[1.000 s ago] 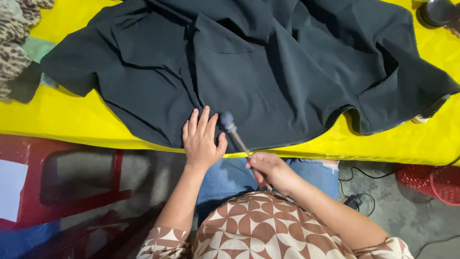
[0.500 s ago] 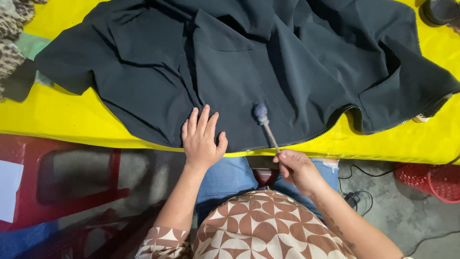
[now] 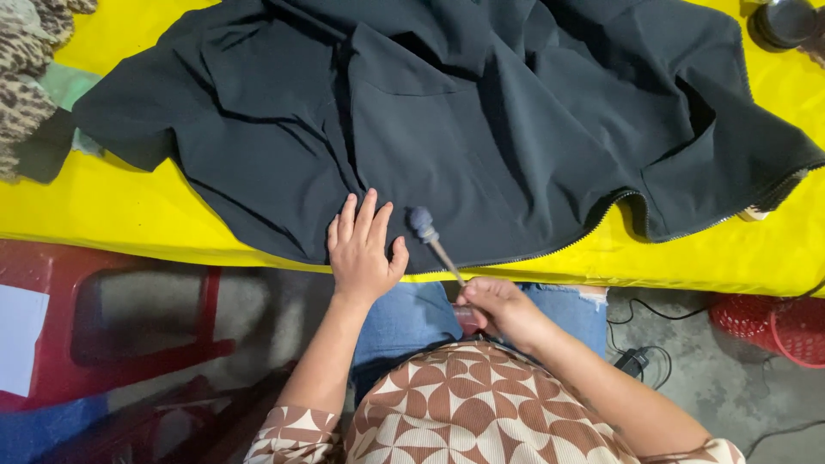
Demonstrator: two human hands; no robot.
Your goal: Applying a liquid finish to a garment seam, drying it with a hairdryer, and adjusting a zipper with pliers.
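Tool: a thin stick with a rounded grey-blue padded head [image 3: 422, 221], its head resting on the dark cloth just beyond the right fingertips.
Axis: the long axis runs diagonally, head pointing up and to the left, tail down and to the right into the right hand.
Right hand [image 3: 497, 305]: fingers curled together and pinched on the stick's lower end, below the table edge.
Left hand [image 3: 364, 249]: flat, palm down, fingers spread apart, pressing the hem; the tool's head sits just to the right of its thumb.
Garment: a dark grey-black zippered garment [image 3: 481, 120] spread out beyond both sets of fingers, its zipper edge running along the hem near the stick.
Table: yellow tabletop [image 3: 112, 215] under the cloth.
Around: patterned fabric [image 3: 26, 77] far beyond the left fingers; dark round container [image 3: 786, 21] far beyond the right fingers; red basket [image 3: 769, 326] on the floor to the right.
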